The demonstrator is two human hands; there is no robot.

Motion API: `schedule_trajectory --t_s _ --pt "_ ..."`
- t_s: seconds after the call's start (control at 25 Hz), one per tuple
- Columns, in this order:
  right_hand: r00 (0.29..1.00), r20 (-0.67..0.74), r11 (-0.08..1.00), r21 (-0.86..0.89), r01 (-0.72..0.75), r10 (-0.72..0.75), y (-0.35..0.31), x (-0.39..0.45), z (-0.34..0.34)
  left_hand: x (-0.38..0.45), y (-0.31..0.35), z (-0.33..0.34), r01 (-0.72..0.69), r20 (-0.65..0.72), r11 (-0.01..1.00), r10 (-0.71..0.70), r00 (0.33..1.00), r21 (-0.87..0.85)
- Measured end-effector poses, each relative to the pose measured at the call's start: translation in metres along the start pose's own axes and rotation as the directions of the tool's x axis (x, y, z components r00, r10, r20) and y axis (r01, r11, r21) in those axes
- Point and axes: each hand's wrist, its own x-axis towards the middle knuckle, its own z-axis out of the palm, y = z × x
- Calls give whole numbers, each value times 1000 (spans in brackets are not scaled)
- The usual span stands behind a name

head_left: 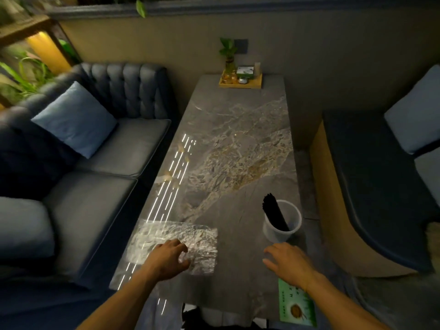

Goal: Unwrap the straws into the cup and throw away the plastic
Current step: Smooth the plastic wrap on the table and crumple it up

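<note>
A bundle of black straws (275, 214) leans to the left inside a translucent white cup (283, 222) at the table's near right. An empty, crinkled clear plastic wrapper (173, 239) lies flat on the near left of the grey marble table (233, 144). My left hand (167, 258) rests on the wrapper's near part, fingers spread and curling onto the plastic. My right hand (289, 259) hovers just in front of the cup, fingers apart, holding nothing.
A green printed card (297, 306) lies at the table's near right edge, partly under my right wrist. A wooden tray (240, 81) with a small plant and boxes stands at the far end. A blue sofa (95, 167) flanks the left, a bench (371, 186) the right.
</note>
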Motion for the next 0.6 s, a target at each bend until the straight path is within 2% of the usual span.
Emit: schedule_trajectory --t_s 0.28,0.6 --pt "999 27 999 -8 40 -40 -80 52 0 -1 -101 -3 38 45 999 -38 998 -4" --pt "989 12 989 32 -145 144 -151 100 17 36 -193 -4 -51 -7 998 51 999 -30"
